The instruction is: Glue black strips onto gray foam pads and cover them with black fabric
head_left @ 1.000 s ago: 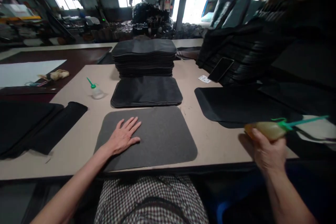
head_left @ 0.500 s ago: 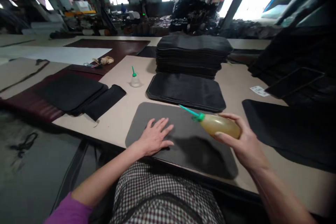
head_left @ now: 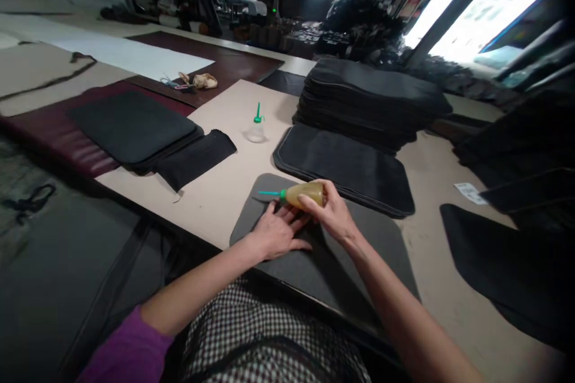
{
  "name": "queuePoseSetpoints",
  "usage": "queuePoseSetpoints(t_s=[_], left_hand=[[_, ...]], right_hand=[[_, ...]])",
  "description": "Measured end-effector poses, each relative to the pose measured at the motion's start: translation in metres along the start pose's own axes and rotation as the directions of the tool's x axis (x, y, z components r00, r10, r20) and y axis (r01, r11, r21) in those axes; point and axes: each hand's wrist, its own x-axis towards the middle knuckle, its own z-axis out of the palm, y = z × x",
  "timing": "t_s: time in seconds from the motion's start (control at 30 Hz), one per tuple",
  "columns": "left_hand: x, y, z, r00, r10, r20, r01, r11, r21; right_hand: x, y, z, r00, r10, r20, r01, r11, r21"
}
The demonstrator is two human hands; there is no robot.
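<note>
Head view shows two hands (head_left: 275, 236) (head_left: 333, 214), two bottles (head_left: 297, 194) (head_left: 256, 133).

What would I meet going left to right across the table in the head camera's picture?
Black rounded sheets, black strip, clear squeeze bottle, amber squeeze bottle, right hand, white printed slip.

We can't read that white rectangular card (head_left: 469, 193); our right hand (head_left: 336, 215) hides part of the yellowish plastic bottle (head_left: 296, 194).
</note>
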Motion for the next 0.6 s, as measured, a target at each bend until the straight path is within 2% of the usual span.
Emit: queuePoseSetpoints(t_s=[0.13,0.3,0.47,0.6], left_hand=[[-0.002,-0.004,0.006,1.000,-0.002,-0.004,0.002,1.000,-0.015],[-0.008,-0.004,0.001,1.000,0.006,-0.015,-0.006,0.999,-0.039],[-0.012,-0.005,0.001,1.000,0.005,-0.019,-0.006,0.999,-0.044],[-0.010,-0.004,-0.002,1.000,0.009,-0.025,-0.010,1.000,-0.027]], right_hand=[[0.008,0.000,0.008,0.992,-0.094,0.080,0.086,0.992,0.093],[0.013,-0.004,0.019,0.986,-0.167,-0.004,0.167,0.985,0.033],[0.018,-0.003,0.029,0.979,-0.204,0.021,0.205,0.978,-0.041],[0.026,-0.002,0.029,0.976,-0.216,-0.019,0.213,0.972,-0.097]])
